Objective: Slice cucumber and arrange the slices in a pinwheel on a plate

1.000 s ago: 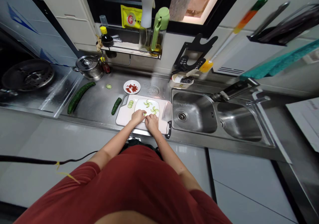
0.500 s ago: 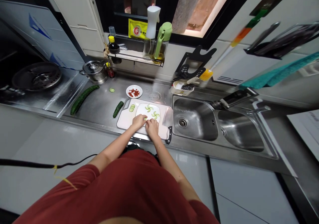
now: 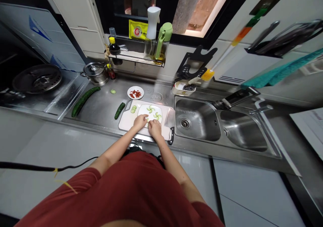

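While left hand (image 3: 140, 122) and right hand (image 3: 154, 128) touch a white plate (image 3: 143, 111), fingers curled narrow, seemingly empty, near cucumber slices (image 3: 150, 109)

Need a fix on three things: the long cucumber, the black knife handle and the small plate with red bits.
long cucumber (image 3: 83, 101): head view, middle of its body.
black knife handle (image 3: 172, 136): head view, middle of the grip.
small plate (image 3: 135, 97): head view, front rim.

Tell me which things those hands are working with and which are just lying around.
Working with: left hand, right hand, cucumber slices, plate, cutting board, knife, cucumber piece.
Lying around: pot, sink, green bottle.
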Motion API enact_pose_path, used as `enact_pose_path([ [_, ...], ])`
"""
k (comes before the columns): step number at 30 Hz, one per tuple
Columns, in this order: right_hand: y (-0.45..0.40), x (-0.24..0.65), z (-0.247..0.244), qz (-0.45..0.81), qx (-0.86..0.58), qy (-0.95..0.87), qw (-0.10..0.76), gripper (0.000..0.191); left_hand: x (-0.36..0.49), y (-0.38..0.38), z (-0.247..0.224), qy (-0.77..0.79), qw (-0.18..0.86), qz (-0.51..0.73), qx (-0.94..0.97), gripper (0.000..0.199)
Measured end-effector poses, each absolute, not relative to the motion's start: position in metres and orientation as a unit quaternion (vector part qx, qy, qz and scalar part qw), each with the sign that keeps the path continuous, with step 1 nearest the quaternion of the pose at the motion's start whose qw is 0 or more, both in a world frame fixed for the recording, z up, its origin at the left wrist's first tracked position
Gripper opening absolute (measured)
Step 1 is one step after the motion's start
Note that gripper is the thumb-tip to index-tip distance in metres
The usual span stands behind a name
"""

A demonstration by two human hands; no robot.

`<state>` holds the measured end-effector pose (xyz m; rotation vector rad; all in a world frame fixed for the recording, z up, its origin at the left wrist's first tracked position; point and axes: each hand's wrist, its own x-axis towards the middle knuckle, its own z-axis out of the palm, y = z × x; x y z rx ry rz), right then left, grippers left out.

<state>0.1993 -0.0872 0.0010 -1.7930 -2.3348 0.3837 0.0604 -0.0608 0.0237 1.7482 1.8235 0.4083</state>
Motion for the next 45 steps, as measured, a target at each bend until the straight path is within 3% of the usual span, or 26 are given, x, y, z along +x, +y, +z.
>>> enact_pose_path([
  [9,-0.095,0.211,0.013,0.163,-0.601,-0.756,0.2,0.027,0.012,-0.053,0.03,0.786,0.16,0.195,0.565,0.04],
  [21,-0.113,0.223,0.01,0.179,-0.558,-0.727,0.357,0.024,-0.014,-0.041,-0.006,0.803,0.154,0.211,0.535,0.036],
  [37,-0.116,0.231,0.008,0.171,-0.558,-0.726,0.364,0.022,-0.011,-0.03,-0.014,0.793,0.194,0.302,0.492,0.02],
  [45,-0.117,0.232,0.007,0.172,-0.56,-0.729,0.354,0.022,-0.016,-0.026,-0.021,0.787,0.199,0.324,0.487,0.025],
])
